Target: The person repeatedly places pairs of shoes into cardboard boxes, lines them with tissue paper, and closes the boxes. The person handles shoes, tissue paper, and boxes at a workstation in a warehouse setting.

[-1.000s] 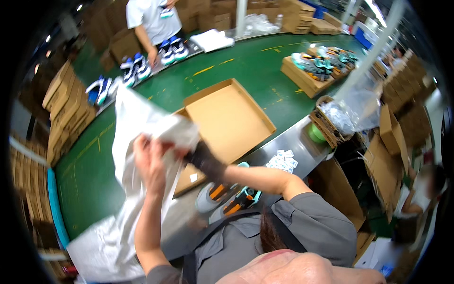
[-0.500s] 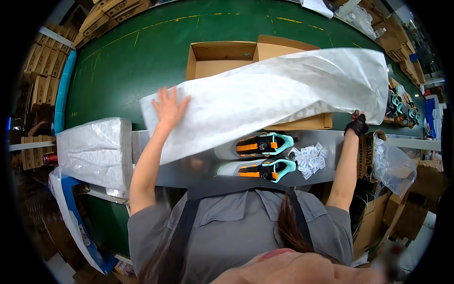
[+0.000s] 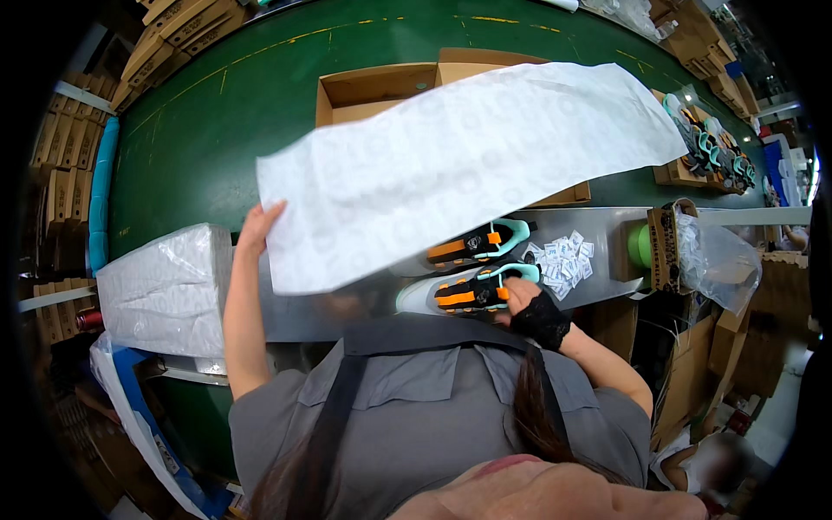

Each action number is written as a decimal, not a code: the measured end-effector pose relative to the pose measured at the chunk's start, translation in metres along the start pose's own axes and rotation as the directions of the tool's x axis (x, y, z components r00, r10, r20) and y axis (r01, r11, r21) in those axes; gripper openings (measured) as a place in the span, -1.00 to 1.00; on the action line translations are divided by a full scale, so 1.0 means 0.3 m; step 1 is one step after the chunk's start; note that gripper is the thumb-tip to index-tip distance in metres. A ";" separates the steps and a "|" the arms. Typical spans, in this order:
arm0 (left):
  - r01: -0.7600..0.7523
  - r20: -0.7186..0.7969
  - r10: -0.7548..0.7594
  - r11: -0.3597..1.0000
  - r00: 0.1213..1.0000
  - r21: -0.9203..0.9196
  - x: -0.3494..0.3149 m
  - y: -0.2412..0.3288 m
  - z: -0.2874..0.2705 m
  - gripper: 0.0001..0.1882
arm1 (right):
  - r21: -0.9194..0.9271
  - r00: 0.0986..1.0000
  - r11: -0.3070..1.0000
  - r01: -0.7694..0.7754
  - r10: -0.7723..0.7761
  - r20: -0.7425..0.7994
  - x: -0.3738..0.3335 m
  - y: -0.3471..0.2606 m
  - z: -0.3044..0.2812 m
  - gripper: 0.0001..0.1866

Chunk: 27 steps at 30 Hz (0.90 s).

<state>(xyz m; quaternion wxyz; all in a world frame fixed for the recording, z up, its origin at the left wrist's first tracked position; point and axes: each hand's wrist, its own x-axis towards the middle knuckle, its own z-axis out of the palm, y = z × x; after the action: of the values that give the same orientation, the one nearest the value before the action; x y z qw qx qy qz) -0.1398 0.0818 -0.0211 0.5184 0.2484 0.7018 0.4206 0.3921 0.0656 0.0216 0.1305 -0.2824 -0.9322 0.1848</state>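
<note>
A long sheet of white wrapping paper [image 3: 451, 160] stretches at a slant over an open cardboard shoebox [image 3: 373, 88], hiding most of it. The sheet's left edge is pinched in my left hand [image 3: 260, 227]. On the metal strip close to my body, two grey, black and orange shoes with mint collars lie side by side. My right hand [image 3: 536, 314], in a black fingerless glove, has its fingers closed at the heel collar of the nearer shoe [image 3: 433, 295]. The paper covers part of the farther shoe [image 3: 468, 248].
Small white sachets [image 3: 563, 262] lie in a pile right of the shoes. A thick stack of white paper [image 3: 165, 290] stands at left. At right are a small carton with a plastic bag [image 3: 715, 269] and a box of more shoes [image 3: 706, 143]. Cardboard boxes [image 3: 178, 35] fill the far left.
My right hand has let go of the paper's right end and come back to the nearer shoe. My left hand has moved from lying flat on the paper to gripping its left edge.
</note>
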 end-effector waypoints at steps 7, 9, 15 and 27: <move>-0.362 -0.103 0.388 0.909 0.916 0.208 0.190 0.198 -0.087 -0.61 | -0.038 0.964 0.999 0.004 0.006 0.266 0.200 -0.111 -0.127 -0.86; -0.353 -0.119 0.394 0.897 0.911 0.266 0.188 0.238 -0.123 -0.61 | -0.036 0.944 0.999 -0.020 0.031 0.328 0.296 -0.151 -0.216 -0.83; -0.369 -0.057 0.400 0.884 0.915 0.286 0.133 0.401 -0.155 -0.64 | 0.748 0.807 0.493 -0.444 0.582 0.096 0.603 -0.114 -0.297 -0.69; -0.165 0.459 0.380 0.882 0.803 -0.442 0.086 0.505 0.454 -0.42 | 0.787 0.805 0.363 -0.499 0.530 0.266 1.026 0.038 0.293 -0.67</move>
<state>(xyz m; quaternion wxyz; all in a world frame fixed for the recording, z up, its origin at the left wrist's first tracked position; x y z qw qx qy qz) -0.0341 0.2267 0.0790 0.6632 0.3500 0.3905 0.5340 0.1188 0.2275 -0.0194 0.1984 -0.4653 -0.5924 0.6270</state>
